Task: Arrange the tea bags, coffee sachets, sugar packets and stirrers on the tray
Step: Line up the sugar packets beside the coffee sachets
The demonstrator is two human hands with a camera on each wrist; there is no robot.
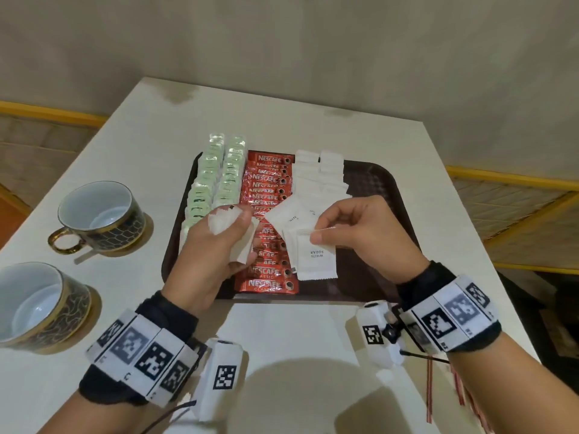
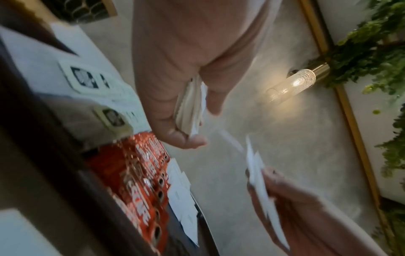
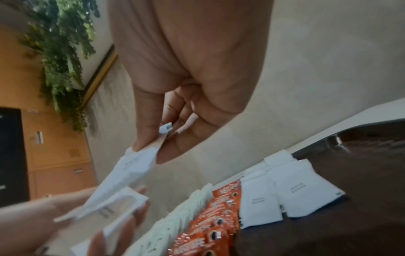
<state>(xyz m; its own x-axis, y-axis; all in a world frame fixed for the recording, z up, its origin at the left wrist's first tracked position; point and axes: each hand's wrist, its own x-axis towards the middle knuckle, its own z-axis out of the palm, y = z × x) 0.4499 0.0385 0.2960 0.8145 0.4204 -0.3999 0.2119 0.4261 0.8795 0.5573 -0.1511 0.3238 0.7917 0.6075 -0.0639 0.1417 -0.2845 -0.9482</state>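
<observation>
A dark brown tray (image 1: pixel 376 180) lies on the white table. On it run two rows of pale green tea bags (image 1: pixel 216 173), a column of red Nescafe sachets (image 1: pixel 266 195) and white sugar packets (image 1: pixel 316 180). My left hand (image 1: pixel 216 245) grips a small stack of white sugar packets (image 2: pixel 190 107) above the tray's left half. My right hand (image 1: pixel 354 233) pinches a few white sugar packets (image 1: pixel 313 245) by their top edge above the tray's middle; the pinch shows in the right wrist view (image 3: pixel 157 147).
Two patterned cups (image 1: pixel 100 214) (image 1: pixel 34 305) on coasters stand at the table's left. Red-striped stirrers (image 1: pixel 451 389) lie near the table's right front edge. The tray's right part (image 1: pixel 372 189) is bare. A wall lamp (image 2: pixel 293 83) and hanging plants show in the wrist views.
</observation>
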